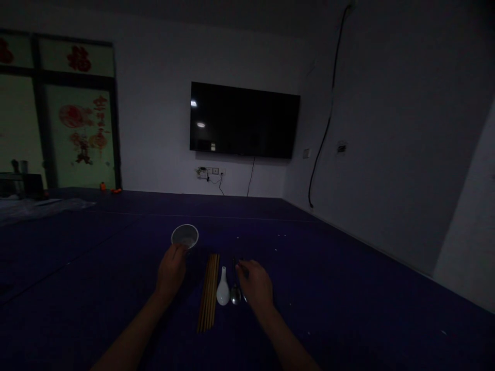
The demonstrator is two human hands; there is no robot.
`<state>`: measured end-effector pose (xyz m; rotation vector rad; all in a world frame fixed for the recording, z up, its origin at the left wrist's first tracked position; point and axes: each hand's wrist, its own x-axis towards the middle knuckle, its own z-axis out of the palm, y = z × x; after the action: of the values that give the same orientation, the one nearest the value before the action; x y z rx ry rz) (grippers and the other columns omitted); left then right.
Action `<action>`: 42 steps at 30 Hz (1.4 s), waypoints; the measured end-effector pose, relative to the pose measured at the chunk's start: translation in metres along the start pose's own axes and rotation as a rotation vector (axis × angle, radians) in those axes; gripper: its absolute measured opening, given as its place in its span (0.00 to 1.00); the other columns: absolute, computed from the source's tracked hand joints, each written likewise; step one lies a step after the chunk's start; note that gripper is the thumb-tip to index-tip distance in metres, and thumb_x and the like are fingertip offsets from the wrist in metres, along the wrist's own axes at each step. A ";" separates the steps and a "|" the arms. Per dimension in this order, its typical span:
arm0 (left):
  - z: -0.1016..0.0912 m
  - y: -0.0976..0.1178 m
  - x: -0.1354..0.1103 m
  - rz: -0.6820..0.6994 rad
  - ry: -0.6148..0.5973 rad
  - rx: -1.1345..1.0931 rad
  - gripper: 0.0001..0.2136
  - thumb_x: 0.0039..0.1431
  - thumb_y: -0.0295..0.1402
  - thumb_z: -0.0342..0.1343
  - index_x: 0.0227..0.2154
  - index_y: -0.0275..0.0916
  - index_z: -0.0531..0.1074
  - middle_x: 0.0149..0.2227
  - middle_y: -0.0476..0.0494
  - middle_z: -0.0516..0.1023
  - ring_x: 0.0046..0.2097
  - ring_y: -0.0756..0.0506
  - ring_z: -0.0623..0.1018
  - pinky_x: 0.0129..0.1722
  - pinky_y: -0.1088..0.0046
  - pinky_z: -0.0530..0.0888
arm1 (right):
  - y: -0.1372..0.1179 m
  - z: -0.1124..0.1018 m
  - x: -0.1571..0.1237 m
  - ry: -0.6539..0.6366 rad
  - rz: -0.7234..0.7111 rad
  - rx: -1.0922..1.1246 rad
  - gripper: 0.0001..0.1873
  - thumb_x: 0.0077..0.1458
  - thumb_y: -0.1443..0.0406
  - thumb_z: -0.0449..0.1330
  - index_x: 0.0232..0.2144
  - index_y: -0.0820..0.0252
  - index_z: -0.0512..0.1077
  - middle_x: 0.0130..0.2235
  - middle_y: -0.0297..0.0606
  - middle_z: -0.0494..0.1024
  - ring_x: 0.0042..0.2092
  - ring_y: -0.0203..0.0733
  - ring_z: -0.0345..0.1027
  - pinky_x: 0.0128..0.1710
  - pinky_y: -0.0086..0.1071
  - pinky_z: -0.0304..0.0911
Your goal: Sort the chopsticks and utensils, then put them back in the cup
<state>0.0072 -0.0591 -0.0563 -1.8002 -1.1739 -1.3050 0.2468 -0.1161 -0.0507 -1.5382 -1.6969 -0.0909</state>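
My left hand [172, 269] is closed on the near rim of a round, light grey cup [185, 234], whose open top faces up. To the right, a row of wooden chopsticks [209, 293] lies side by side on the dark blue surface. Beside them rests a white soup spoon [223, 289], then a metal spoon [235, 294] with its handle pointing away from me. My right hand [255, 283] pinches the thin handle of another metal utensil just right of that spoon. The hand covers most of this utensil, so its kind is hard to make out.
The dark blue surface [348, 309] spreads wide around both hands, with small white specks on it. A television [244, 121] hangs on the far wall above several sockets [215, 171]. A black cable [329, 118] runs down the right wall. Clear plastic sheeting [46, 207] lies far left.
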 end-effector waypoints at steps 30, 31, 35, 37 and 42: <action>-0.003 0.059 -0.008 -0.351 -0.688 -0.125 0.20 0.63 0.40 0.40 0.23 0.39 0.70 0.28 0.44 0.75 0.33 0.47 0.75 0.33 0.73 0.67 | 0.077 0.006 0.021 0.513 0.492 0.189 0.41 0.36 0.51 0.65 0.51 0.64 0.62 0.47 0.51 0.73 0.47 0.53 0.68 0.43 0.38 0.62; -0.004 0.059 -0.008 -0.378 -0.747 -0.097 0.20 0.63 0.41 0.40 0.23 0.39 0.71 0.27 0.44 0.75 0.32 0.47 0.75 0.32 0.74 0.66 | 0.079 0.008 0.021 0.511 0.494 0.189 0.41 0.35 0.51 0.65 0.51 0.64 0.62 0.46 0.50 0.74 0.46 0.53 0.69 0.42 0.37 0.62; -0.007 0.061 -0.006 -0.407 -0.899 -0.014 0.21 0.62 0.43 0.40 0.25 0.39 0.72 0.26 0.45 0.76 0.31 0.46 0.76 0.30 0.74 0.64 | 0.084 0.012 0.020 0.504 0.481 0.220 0.41 0.35 0.52 0.65 0.51 0.64 0.63 0.45 0.48 0.75 0.45 0.52 0.70 0.42 0.36 0.62; -0.008 0.062 -0.005 -0.394 -0.931 0.009 0.21 0.62 0.44 0.39 0.26 0.39 0.73 0.27 0.44 0.77 0.32 0.46 0.76 0.30 0.74 0.64 | 0.085 0.013 0.020 0.494 0.484 0.237 0.40 0.35 0.52 0.65 0.50 0.64 0.63 0.45 0.48 0.75 0.45 0.51 0.70 0.41 0.36 0.62; -0.008 0.061 -0.004 -0.367 -0.957 0.014 0.21 0.63 0.43 0.39 0.28 0.39 0.74 0.28 0.43 0.77 0.33 0.46 0.77 0.31 0.74 0.65 | 0.083 0.015 0.019 0.464 0.495 0.273 0.39 0.34 0.52 0.65 0.49 0.63 0.64 0.43 0.47 0.76 0.44 0.51 0.71 0.40 0.35 0.63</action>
<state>0.0594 -0.0927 -0.0564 -2.3479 -2.0677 -0.5388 0.3118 -0.0720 -0.0865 -1.5381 -0.9017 0.0399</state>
